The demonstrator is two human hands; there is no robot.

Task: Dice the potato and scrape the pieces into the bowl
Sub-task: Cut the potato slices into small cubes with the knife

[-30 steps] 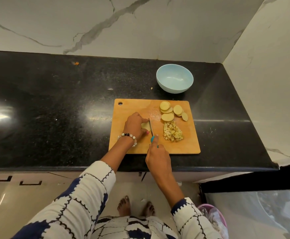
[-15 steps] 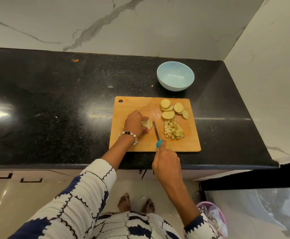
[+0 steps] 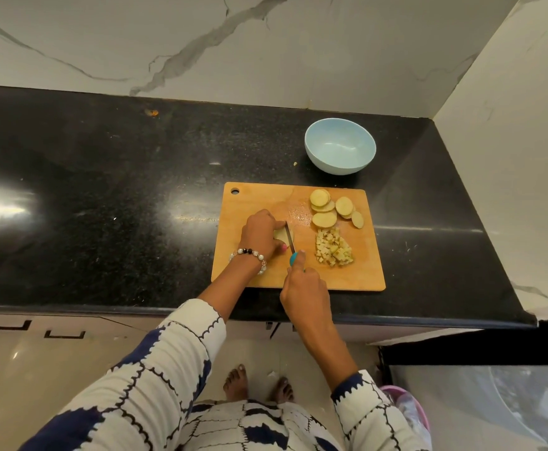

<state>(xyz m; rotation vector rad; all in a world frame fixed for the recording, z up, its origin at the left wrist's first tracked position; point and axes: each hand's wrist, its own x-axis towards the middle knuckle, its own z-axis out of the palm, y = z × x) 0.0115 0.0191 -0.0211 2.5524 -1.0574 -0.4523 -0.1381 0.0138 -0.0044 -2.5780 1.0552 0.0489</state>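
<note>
On the black stone counter (image 3: 103,203) lies a wooden cutting board (image 3: 253,271). The left hand (image 3: 261,234), a bead bracelet (image 3: 250,253) at its wrist, curls its fingers down over a pale potato slice (image 3: 280,235), pinning it flat on the board. Just beside it the right hand (image 3: 303,284) grips a knife (image 3: 290,240) by its blue handle, the blade lying across the slice. Farther right sits a heap of small diced potato pieces (image 3: 334,252), pale yellow with bits of brownish skin. Beyond the heap, round potato slices (image 3: 326,208) overlap near the board's far edge. Behind the board stands a light blue bowl (image 3: 340,146).
</note>
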